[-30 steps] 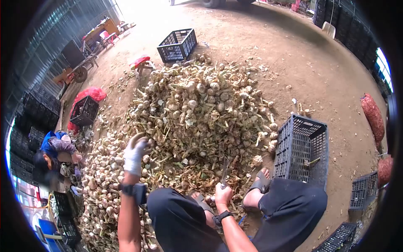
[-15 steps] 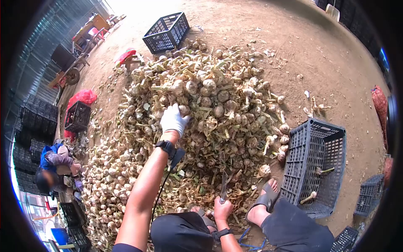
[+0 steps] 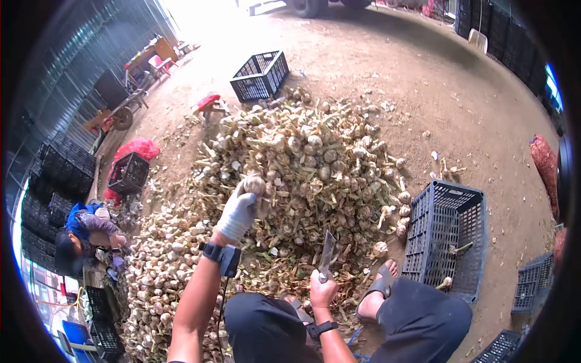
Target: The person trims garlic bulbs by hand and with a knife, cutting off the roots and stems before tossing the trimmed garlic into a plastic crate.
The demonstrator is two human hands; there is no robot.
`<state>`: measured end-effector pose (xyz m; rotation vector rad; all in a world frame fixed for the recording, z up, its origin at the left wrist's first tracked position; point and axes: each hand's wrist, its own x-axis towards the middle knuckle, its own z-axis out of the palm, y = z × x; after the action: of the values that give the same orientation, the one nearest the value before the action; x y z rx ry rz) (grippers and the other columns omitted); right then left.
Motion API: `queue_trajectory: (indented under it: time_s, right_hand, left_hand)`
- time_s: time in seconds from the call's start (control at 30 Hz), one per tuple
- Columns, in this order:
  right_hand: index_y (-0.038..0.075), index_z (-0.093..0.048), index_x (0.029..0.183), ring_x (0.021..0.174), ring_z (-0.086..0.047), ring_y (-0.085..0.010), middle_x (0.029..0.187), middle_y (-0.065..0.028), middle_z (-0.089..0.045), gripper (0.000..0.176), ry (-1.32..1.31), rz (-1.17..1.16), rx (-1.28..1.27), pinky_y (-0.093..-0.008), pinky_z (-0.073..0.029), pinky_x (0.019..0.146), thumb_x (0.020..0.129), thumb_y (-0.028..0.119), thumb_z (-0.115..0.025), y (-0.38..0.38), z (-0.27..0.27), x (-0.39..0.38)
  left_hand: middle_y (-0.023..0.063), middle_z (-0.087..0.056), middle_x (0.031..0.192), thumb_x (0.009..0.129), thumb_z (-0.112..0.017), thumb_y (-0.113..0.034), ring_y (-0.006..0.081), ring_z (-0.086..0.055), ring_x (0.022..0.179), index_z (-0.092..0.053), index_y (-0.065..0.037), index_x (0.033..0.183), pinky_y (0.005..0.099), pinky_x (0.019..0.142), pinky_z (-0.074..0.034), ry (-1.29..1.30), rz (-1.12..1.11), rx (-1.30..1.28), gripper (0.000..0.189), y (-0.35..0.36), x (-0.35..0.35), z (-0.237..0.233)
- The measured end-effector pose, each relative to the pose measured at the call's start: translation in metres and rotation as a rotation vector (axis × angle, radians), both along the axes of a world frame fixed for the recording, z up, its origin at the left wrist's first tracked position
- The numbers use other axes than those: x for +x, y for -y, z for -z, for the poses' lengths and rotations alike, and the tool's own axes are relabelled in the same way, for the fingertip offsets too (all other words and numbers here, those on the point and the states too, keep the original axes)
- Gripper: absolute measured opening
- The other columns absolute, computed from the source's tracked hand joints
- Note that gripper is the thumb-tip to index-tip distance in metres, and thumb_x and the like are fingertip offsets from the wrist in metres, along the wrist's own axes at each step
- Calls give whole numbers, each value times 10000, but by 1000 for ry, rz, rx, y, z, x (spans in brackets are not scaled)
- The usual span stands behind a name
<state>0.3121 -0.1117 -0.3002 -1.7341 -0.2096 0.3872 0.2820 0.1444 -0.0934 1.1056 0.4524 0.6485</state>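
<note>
My left hand (image 3: 237, 213), in a white glove, is closed around a garlic bulb (image 3: 254, 184) held above the heap. The glove covers part of the bulb. Bare, my right hand (image 3: 323, 290) grips a knife (image 3: 327, 253) with its blade pointing up and away from me. Before me rises a large pile of garlic (image 3: 324, 157) with dry stalks and leaves. To the left, a spread of garlic bulbs with little stalk (image 3: 160, 272) reaches past my knee. Trimmed leaves and stalks (image 3: 290, 266) lie below the knife.
A black crate (image 3: 445, 236) with a few garlic pieces stands by my right foot; another crate (image 3: 260, 78) sits behind the pile. A person in blue (image 3: 91, 227) crouches at the left near stacked crates (image 3: 57, 175). A red-topped stool (image 3: 209, 103) stands beyond the heap.
My left hand has come back from the pile toward me, now with a garlic bulb in it. The knife has risen slightly in my right hand. My view has tilted up a little.
</note>
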Motion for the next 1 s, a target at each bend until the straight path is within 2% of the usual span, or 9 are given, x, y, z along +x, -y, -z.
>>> queue_trajectory:
  time_s: [0.07, 0.2, 0.33, 0.4, 0.53, 0.67, 0.77, 0.87, 1.0]
  right_hand:
    - [36, -551, 698, 497, -487, -205, 557, -86, -500, 228, -23, -36, 73, -378, -389, 502, 853, 122, -693, -3, -42, 5]
    - [38, -525, 712, 529, -551, -290, 637, -131, -547, 239, 328, -179, 197, -397, -427, 519, 828, 108, -721, -1, -155, 16]
    - [51, -562, 806, 620, -600, -365, 764, -137, -576, 218, 566, -351, 259, -431, -450, 540, 748, 128, -756, 16, -211, 11]
    - [59, -570, 808, 616, -607, -355, 762, -133, -579, 190, 666, -398, 281, -426, -463, 537, 753, 121, -742, 28, -234, 8]
    - [44, -572, 784, 558, -583, -347, 692, -138, -550, 183, 783, -351, 315, -401, -437, 496, 782, 87, -750, 40, -231, 0]
    - [54, -581, 781, 544, -594, -324, 700, -126, -565, 168, 860, -365, 337, -389, -455, 485, 770, 97, -743, 50, -226, 4]
    - [59, -583, 781, 542, -593, -320, 706, -117, -572, 149, 920, -351, 293, -388, -459, 483, 768, 86, -729, 50, -223, 6]
    - [65, -579, 776, 548, -595, -315, 711, -110, -573, 142, 897, -333, 262, -390, -466, 489, 756, 84, -719, 45, -213, 4]
    - [88, -583, 780, 568, -599, -300, 732, -97, -574, 108, 876, -326, 258, -391, -473, 510, 764, 111, -687, 42, -201, 6]
  left_hand:
    - [25, -601, 986, 787, -693, -232, 172, -617, 936, -548, -34, 1242, 311, 751, -539, -37, 77, 66, 516, 11, -28, -24]
    - [28, -559, 923, 760, -728, -232, 151, -569, 805, -513, -66, 1194, 274, 670, -476, -215, 155, 202, 512, 76, -66, -98]
    - [-12, -630, 1041, 793, -738, -112, 72, -584, 940, -568, -50, 1252, 248, 815, -503, -425, 150, 380, 493, 130, -94, -117]
    - [-14, -650, 1064, 807, -790, -170, 67, -592, 960, -608, -42, 1204, 264, 853, -516, -435, 163, 447, 454, 153, -101, -110]
    - [18, -671, 1059, 825, -778, -182, 99, -619, 965, -618, -45, 1166, 292, 839, -529, -381, 152, 389, 401, 179, -107, -76]
    - [48, -656, 1120, 860, -733, -120, 149, -622, 1018, -574, -56, 1225, 310, 879, -531, -379, 114, 625, 403, 181, -107, -33]
    - [95, -649, 1148, 951, -596, -141, 260, -613, 1071, -627, -97, 1212, 390, 933, -499, -444, 22, 786, 267, 186, -105, -18]
    - [95, -647, 1128, 930, -611, -121, 263, -612, 1059, -625, -89, 1195, 393, 924, -501, -516, 17, 939, 268, 181, -102, -14]
    - [78, -646, 1097, 887, -676, -115, 234, -619, 1038, -608, -73, 1175, 370, 907, -510, -502, 77, 826, 299, 182, -96, -25]
